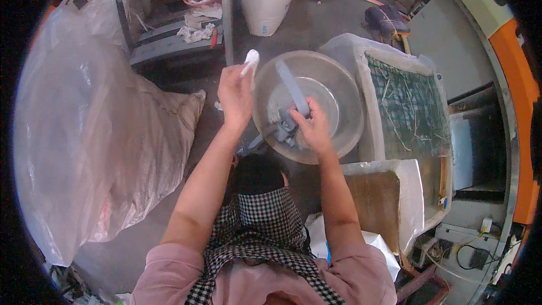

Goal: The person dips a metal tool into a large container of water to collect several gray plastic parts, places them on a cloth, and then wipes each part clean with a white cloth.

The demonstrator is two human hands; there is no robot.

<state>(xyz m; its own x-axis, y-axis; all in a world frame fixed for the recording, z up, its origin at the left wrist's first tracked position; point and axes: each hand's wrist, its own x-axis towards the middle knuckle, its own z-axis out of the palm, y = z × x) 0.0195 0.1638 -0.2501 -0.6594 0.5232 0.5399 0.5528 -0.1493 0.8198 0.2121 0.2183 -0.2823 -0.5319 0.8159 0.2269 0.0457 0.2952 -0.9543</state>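
Note:
My left hand (235, 93) is raised beside the left rim of a large translucent plastic basin (349, 93). Its fingers pinch a folded white cloth or wad of paper (253, 57). Over the basin, my right hand (313, 127) grips the lower end of a flat grey plastic strip (288, 80), which slants up and to the left. Below that hand, several grey plastic parts (283, 132) are bunched inside the basin, partly hidden by the fingers. Another grey piece (256, 140) pokes over the near left rim.
A large plastic-covered sack (106, 135) bulges on the left. To the right stand a foam-walled box with green netting (406, 101) and a white foam box (408, 203). Behind the basin are a white sack (269, 12) and a metal rack (178, 44) holding rags.

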